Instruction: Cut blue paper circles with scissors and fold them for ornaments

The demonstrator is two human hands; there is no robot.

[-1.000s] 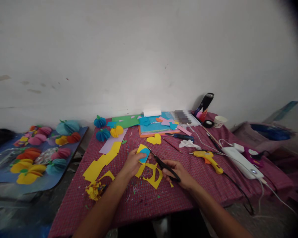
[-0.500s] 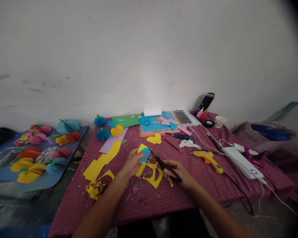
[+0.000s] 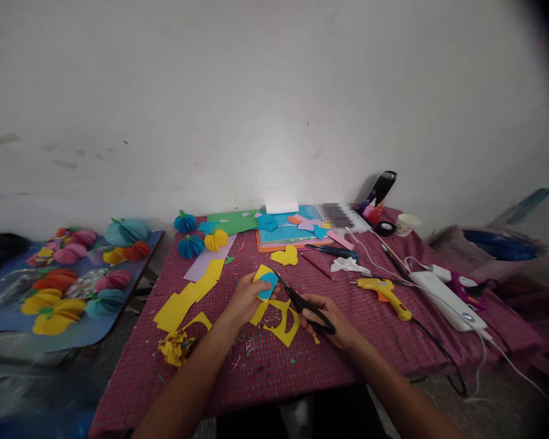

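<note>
Left hand: the left hand (image 3: 246, 299) was pinching a yellow paper piece (image 3: 261, 275) with a blue template (image 3: 268, 285) pressed against it, fingers curled around both, held just above the table.
Right hand: the right hand (image 3: 330, 318) was closed through the handles of the black scissors (image 3: 302, 300), grip snug.
Scissors: blades pointed up and left, tips right at the edge of the blue template. Couldn't really tell how far apart the blades were.
Offcut: a yellow cutout scrap (image 3: 283, 323) dangled and lay under the scissors, between the two hands.
Table: red checked tablecloth (image 3: 265, 366), littered with tiny snippets.
Left side of table: yellow strips (image 3: 187, 299) and a crumpled yellow scrap pile (image 3: 174, 349).
Back of table: yellow heart (image 3: 284, 256), paper balls (image 3: 191, 246), stack of coloured sheets (image 3: 279, 231).
Right side: yellow glue gun (image 3: 384, 292), well apart from the hands, next to a white power strip (image 3: 443, 299).
Next table over: a bunch of finished paper fruits (image 3: 73, 280).
</note>
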